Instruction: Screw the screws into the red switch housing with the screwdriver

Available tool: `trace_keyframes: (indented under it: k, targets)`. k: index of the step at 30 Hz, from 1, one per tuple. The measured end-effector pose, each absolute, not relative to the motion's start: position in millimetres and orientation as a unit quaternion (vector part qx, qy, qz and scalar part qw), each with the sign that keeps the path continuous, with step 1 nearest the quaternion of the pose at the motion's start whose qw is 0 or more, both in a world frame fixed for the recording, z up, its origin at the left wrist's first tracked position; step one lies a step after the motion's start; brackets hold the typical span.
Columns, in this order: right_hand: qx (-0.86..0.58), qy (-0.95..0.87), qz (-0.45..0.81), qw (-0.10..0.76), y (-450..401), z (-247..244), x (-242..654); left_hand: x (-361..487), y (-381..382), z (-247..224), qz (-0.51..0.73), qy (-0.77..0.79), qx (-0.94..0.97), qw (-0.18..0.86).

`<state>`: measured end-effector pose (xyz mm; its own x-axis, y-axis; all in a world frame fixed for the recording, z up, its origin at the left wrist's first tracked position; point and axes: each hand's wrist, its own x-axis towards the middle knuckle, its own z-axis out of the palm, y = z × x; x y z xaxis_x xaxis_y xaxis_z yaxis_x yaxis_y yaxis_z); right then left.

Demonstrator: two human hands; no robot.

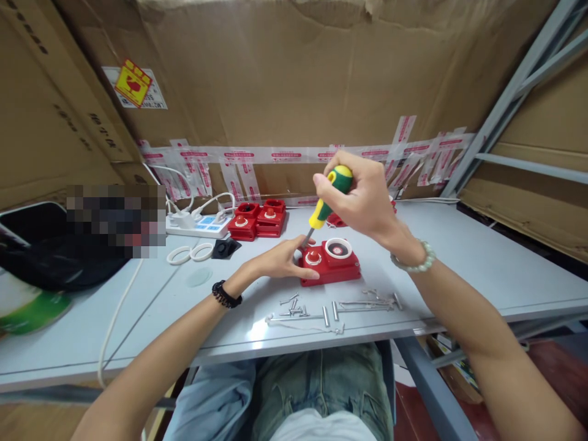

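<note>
A red box (335,269) with a white ring and a small red knob lies on the white table. My left hand (285,258) holds its left end, fingers behind and thumb along the front. A yellow and green screwdriver (323,211) is gripped in my right hand (362,190), tilted, its tip down at the box's back left corner. The exact contact of the tip is partly hidden by my left fingers. In front of the box lie several small screws (294,306) and metal rods (326,316) with thin chains.
More red boxes (271,220) stand at the back, beside a white power strip (199,225). Two white rings (179,255) and a black part (226,248) lie left of my left hand. A black bag (59,257) is at far left; cardboard (275,73) rises behind.
</note>
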<state>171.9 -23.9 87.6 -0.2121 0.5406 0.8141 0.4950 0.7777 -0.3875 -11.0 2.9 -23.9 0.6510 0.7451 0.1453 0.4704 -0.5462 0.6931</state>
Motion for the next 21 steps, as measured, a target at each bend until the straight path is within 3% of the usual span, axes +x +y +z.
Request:
trace_keyframes:
  k: [4,7,21]
  targets:
    - [-0.289,-0.806,0.139,0.497,-37,65,174,-12,9,-32,0.191,0.338,0.860,0.332]
    - [-0.285,-0.819,0.157,0.473,-36,43,171,-13,15,-38,0.199,0.310,0.862,0.349]
    - [-0.279,-0.843,0.118,0.444,-36,28,164,-11,15,-38,0.214,0.297,0.849,0.381]
